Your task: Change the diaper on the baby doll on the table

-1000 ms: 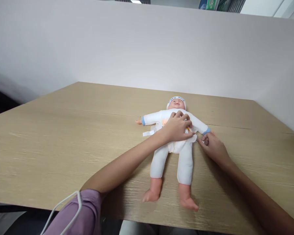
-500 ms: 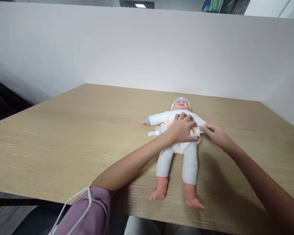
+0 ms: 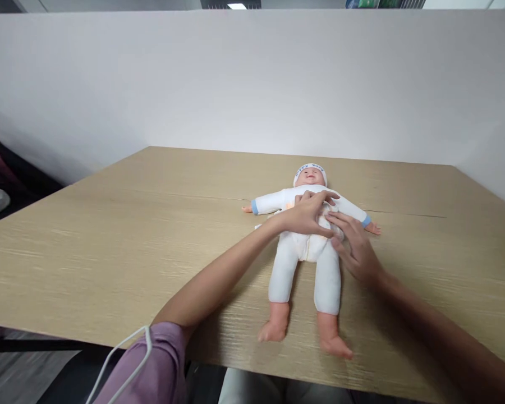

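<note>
A baby doll (image 3: 286,275) in a white suit with blue cuffs and a white printed headband lies on its back, feet toward me. Around its hips is a white diaper (image 3: 307,248), its front partly covered by my hands. My left hand (image 3: 309,215) rests across the doll's belly at the diaper's upper edge, fingers and thumb apart. On the diaper's right side my right hand (image 3: 353,244) lies with outstretched fingers, the thumb spread toward the middle. A bit of the diaper's white tab shows at the left of the waist.
The wooden table (image 3: 130,241) runs out on both sides of the doll. A pale partition wall (image 3: 252,84) stands behind it. At the far left are a dark bag-like item (image 3: 25,179) and something whitish. A white cable (image 3: 126,359) loops by my left sleeve.
My right hand has let go of the diaper's side tab and moved inward onto the diaper's front. My left hand has shifted slightly left, and the doll's right-side arm is now uncovered.
</note>
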Demonstrator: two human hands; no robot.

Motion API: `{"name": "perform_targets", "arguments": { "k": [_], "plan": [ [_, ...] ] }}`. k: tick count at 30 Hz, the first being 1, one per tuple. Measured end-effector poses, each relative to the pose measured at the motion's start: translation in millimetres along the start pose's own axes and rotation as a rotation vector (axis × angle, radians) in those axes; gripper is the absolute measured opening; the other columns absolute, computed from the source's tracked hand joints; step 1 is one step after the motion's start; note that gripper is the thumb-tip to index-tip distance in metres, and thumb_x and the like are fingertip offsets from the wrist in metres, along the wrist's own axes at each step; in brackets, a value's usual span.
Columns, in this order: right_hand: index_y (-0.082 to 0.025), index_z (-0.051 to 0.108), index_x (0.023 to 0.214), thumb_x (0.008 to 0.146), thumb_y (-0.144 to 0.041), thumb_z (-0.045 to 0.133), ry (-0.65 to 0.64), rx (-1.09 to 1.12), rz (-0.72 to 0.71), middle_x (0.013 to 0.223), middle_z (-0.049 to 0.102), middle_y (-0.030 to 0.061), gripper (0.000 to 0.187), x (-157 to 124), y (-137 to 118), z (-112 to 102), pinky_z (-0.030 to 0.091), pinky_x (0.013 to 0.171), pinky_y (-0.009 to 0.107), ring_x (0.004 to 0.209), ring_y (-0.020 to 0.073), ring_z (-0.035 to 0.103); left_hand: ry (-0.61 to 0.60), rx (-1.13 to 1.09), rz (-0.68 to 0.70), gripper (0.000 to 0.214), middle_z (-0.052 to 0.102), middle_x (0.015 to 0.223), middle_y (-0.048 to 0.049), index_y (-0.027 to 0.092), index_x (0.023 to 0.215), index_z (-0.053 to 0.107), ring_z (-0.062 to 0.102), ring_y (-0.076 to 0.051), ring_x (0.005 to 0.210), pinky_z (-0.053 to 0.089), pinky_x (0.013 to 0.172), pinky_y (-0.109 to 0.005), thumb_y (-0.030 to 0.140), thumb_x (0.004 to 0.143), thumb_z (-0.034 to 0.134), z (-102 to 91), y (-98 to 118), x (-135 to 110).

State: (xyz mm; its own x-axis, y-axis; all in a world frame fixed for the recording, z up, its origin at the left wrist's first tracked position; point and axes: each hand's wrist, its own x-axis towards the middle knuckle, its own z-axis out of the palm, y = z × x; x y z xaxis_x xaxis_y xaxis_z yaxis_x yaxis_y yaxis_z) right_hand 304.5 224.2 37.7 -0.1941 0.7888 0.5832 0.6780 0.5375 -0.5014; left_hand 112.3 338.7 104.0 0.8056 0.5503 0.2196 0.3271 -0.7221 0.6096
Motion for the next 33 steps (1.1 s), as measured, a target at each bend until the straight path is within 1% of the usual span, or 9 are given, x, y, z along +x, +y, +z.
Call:
{"name": "perform_targets", "arguments": {
  "k": [3, 5, 9, 16, 20, 23, 26, 29, 33],
  "plan": [
    [-0.024, 0.041, 0.167, 0.111, -0.042, 0.045, -0.081, -0.053, -0.099, 0.168, 0.049, 0.0142, 0.059, -6, 4, 3, 0.036, 0.129, 0.059, 0.157, 0.0335, 0.044, 0.035, -0.241, 0.059, 0.068, 0.064, 0.149, -0.0099, 0.028, 0.146, 0.056, 0.058, -0.032, 0.136, 0.046, 0.113, -0.046, 0.046, 0.086, 0.083, -11.6, -7, -6],
    [-0.025, 0.036, 0.170, 0.112, -0.041, 0.042, -0.086, -0.062, -0.108, 0.171, 0.046, 0.0135, 0.060, -6, 7, 5, 0.036, 0.130, 0.059, 0.158, 0.0325, 0.043, 0.152, -0.315, 0.057, 0.050, 0.066, 0.146, -0.0111, 0.025, 0.138, 0.061, 0.062, -0.029, 0.131, 0.049, 0.109, -0.042, 0.046, 0.095, 0.075, -11.9, -15, -17],
    [-0.027, 0.028, 0.173, 0.114, -0.040, 0.039, -0.099, -0.076, -0.124, 0.173, 0.043, 0.0119, 0.062, -5, 9, 4, 0.035, 0.130, 0.058, 0.160, 0.0317, 0.040, 0.376, -0.189, 0.046, 0.030, 0.073, 0.133, -0.0108, 0.023, 0.126, 0.069, 0.065, -0.026, 0.125, 0.047, 0.113, -0.042, 0.043, 0.106, 0.061, -4.1, -41, -61],
    [-0.027, 0.045, 0.164, 0.111, -0.039, 0.047, -0.042, -0.110, -0.117, 0.162, 0.055, 0.0137, 0.054, 2, -3, -2, 0.038, 0.126, 0.058, 0.151, 0.0337, 0.050, 0.262, 0.221, -0.053, 0.034, 0.074, 0.138, -0.0095, 0.025, 0.130, 0.072, 0.059, -0.031, 0.132, 0.037, 0.120, -0.050, 0.043, 0.108, 0.055, -10.1, -86, -137],
    [-0.025, 0.067, 0.134, 0.107, -0.038, 0.057, 0.057, -0.182, -0.146, 0.135, 0.070, 0.0142, 0.031, 25, -22, 3, 0.047, 0.110, 0.055, 0.127, 0.0349, 0.063, 0.322, 0.313, -0.225, 0.032, 0.074, 0.129, -0.0123, 0.021, 0.117, 0.073, 0.059, -0.034, 0.130, 0.039, 0.116, -0.052, 0.045, 0.107, 0.054, -3.5, -86, -137],
    [-0.024, 0.068, 0.102, 0.105, -0.038, 0.060, 0.042, -0.251, -0.183, 0.104, 0.072, 0.0104, 0.017, 51, -38, 14, 0.048, 0.091, 0.047, 0.099, 0.0311, 0.065, 0.390, 0.276, -0.375, 0.028, 0.071, 0.128, -0.0155, 0.019, 0.113, 0.068, 0.055, -0.037, 0.130, 0.039, 0.113, -0.054, 0.043, 0.100, 0.062, 5.7, -82, -132],
    [-0.025, 0.059, 0.088, 0.102, -0.038, 0.060, -0.046, -0.270, -0.128, 0.087, 0.067, 0.0060, 0.020, 79, -50, 27, 0.043, 0.078, 0.040, 0.084, 0.0265, 0.061, 0.436, 0.181, -0.468, 0.025, 0.072, 0.117, -0.0131, 0.020, 0.106, 0.065, 0.058, -0.037, 0.122, 0.039, 0.109, -0.054, 0.041, 0.093, 0.068, 11.7, -81, -130],
    [-0.025, 0.053, 0.083, 0.100, -0.038, 0.060, -0.222, -0.315, 0.074, 0.075, 0.064, 0.0005, 0.023, 99, -57, 33, 0.032, 0.065, 0.034, 0.069, 0.0209, 0.056, 0.483, 0.100, -0.524, 0.018, 0.072, 0.099, -0.0085, 0.021, 0.094, 0.063, 0.061, -0.034, 0.108, 0.042, 0.101, -0.050, 0.037, 0.089, 0.070, 12.4, -87, -130],
    [-0.025, 0.050, 0.083, 0.098, -0.041, 0.062, -0.372, -0.381, 0.205, 0.066, 0.060, -0.0025, 0.025, 108, -56, 33, 0.024, 0.061, 0.032, 0.063, 0.0191, 0.053, 0.541, -0.095, -0.533, 0.020, 0.063, 0.077, -0.0025, 0.021, 0.085, 0.063, 0.058, -0.024, 0.080, 0.044, 0.079, -0.038, 0.040, 0.091, 0.063, 5.7, -95, -126]
  ]
}}
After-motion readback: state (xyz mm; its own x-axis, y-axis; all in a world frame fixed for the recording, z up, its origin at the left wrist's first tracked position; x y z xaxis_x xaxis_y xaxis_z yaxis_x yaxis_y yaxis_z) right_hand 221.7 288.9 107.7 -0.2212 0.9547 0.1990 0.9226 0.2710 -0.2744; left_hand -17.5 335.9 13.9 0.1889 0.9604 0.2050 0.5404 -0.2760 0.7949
